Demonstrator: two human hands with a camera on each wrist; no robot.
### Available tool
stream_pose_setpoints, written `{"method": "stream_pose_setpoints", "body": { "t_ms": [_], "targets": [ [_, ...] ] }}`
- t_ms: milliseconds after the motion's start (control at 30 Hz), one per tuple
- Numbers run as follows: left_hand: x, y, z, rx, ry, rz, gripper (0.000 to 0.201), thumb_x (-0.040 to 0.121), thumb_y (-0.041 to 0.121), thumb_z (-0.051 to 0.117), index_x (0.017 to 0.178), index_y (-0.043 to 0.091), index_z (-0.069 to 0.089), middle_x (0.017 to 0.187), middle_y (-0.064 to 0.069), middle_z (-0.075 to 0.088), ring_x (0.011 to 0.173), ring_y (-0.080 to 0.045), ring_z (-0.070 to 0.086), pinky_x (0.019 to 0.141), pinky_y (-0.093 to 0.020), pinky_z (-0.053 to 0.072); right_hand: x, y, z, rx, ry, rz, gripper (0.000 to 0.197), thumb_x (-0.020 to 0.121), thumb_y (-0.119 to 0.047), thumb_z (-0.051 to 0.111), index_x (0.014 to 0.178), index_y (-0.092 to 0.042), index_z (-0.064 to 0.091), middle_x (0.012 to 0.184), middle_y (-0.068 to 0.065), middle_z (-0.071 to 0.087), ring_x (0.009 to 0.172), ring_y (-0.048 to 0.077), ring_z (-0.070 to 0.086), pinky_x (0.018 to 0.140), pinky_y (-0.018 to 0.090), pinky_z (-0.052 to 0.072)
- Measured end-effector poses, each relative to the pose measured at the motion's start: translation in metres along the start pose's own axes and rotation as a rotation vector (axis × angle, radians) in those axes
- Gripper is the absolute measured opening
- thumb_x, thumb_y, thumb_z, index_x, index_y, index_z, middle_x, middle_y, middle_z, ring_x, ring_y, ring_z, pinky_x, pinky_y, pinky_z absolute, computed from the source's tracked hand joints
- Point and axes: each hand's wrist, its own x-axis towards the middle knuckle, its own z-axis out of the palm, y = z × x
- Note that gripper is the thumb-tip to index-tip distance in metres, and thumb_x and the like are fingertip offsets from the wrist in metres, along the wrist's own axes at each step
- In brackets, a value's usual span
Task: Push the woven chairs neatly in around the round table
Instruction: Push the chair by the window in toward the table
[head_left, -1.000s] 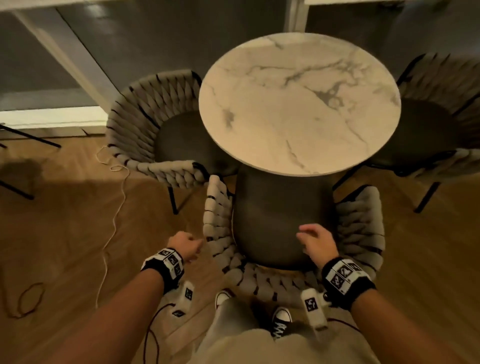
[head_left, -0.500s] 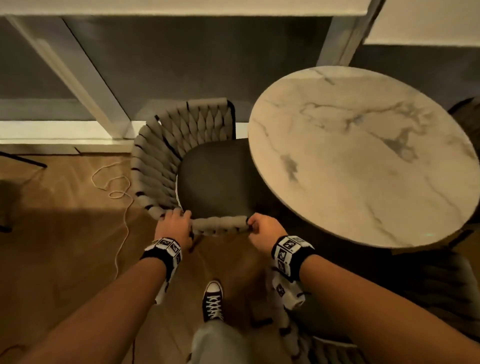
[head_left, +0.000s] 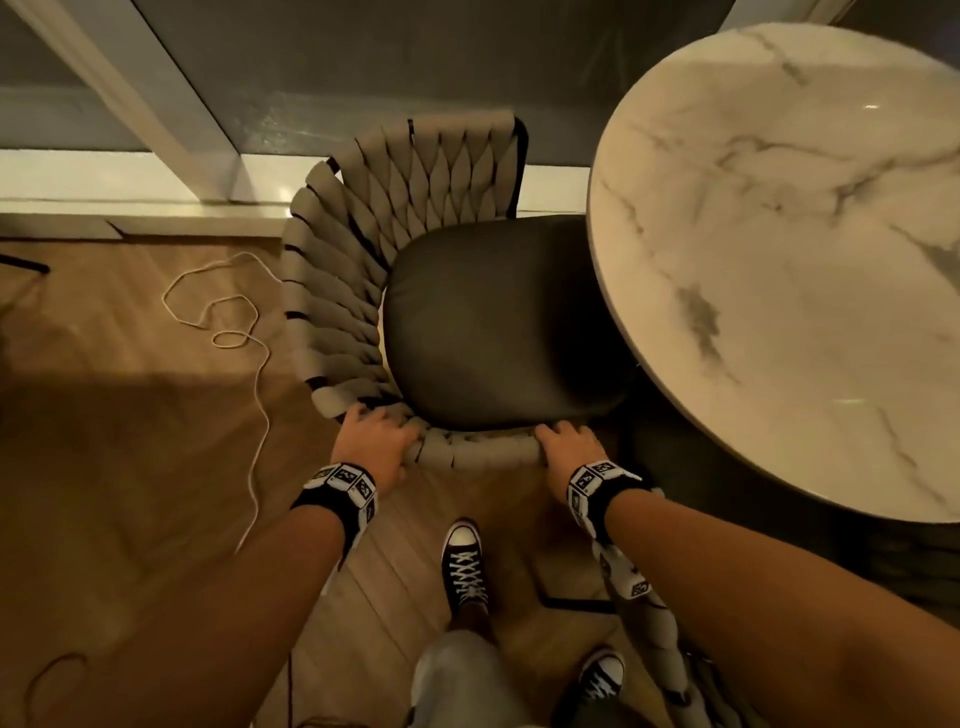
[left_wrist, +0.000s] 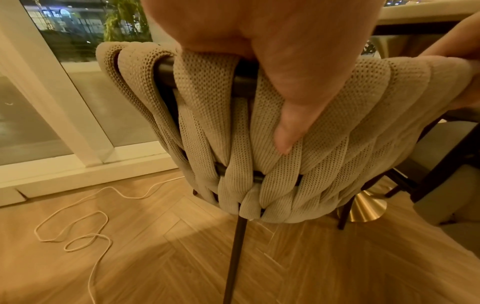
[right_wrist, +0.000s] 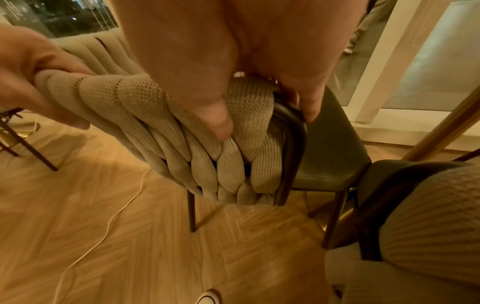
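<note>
Since half second ago: woven chair (head_left: 395, 291) nearer, seat edge now tucked under marble round table (head_left: 779, 260). Left hand (head_left: 373, 440) curled over near armrest, thumb (left_wrist: 288, 131) pressed on weave. Right hand (head_left: 570, 448) gripping armrest end by frame. Second woven chair (right_wrist: 428, 216) just beside, right.

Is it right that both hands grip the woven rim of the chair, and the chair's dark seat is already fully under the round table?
Not fully. In the head view both hands, left and right, grip the chair, but only the seat's right edge is under the table.
</note>
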Motion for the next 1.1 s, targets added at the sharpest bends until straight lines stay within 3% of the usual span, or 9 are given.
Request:
{"method": "stream_pose_setpoints", "body": {
  "t_ms": [367, 967, 1100],
  "targets": [
    [0.025, -0.054, -0.008, 0.039, -0.036, -0.056, 0.044, 0.081, 0.043, 0.062, 0.124, 0.042, 0.061, 0.122, 0.006, 0.068, 0.126, -0.023, 0.051, 0.116, -0.048, 0.022, 0.032, -0.039, -0.002, 0.063, -0.004, -0.023, 0.058, 0.089, -0.008, 0.058, 0.142, -0.02, 0.034, 0.142, 0.016, 0.037, 0.129, 0.047, 0.036, 0.115, 0.056, 0.026],
    [0.077, -0.11, -0.033, 0.078, -0.03, -0.126, 0.036, 0.086, 0.05, 0.056, 0.122, 0.054, 0.06, 0.131, 0.012, 0.065, 0.13, -0.017, 0.049, 0.119, -0.046, 0.02, 0.087, -0.073, -0.043, 0.091, -0.009, -0.056, 0.054, 0.086, -0.01, 0.066, 0.133, -0.016, 0.04, 0.133, 0.017, 0.042, 0.121, 0.047, 0.045, 0.111, 0.057, 0.033],
    [0.075, -0.105, -0.03, 0.064, -0.006, -0.155, 0.035, 0.087, 0.047, 0.055, 0.12, 0.05, 0.063, 0.13, 0.009, 0.066, 0.13, -0.018, 0.049, 0.119, -0.044, 0.018, 0.088, -0.073, -0.039, 0.083, 0.036, -0.051, 0.042, 0.087, -0.007, 0.062, 0.126, -0.013, 0.047, 0.127, 0.017, 0.05, 0.118, 0.044, 0.049, 0.106, 0.053, 0.039]
  ]
}}
